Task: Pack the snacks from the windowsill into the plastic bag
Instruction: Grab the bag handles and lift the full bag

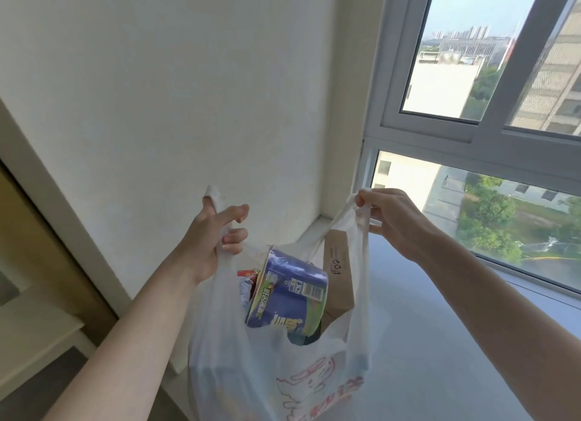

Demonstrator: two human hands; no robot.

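Plastic bag held up at the windowsill, bulging; blue noodle tub and brown carton stuck out of its mouth; my left hand curled round one handle, right hand pinched the other, mouth spread wide; packing judged nearly done; any remaining snacks lay out of view.

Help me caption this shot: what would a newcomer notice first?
A white plastic bag, held open at bottom centre, its handles gripped by the left hand and the right hand. A blue tub lies tilted in its mouth, beside a brown box. At upper right, a window shows buildings and trees.
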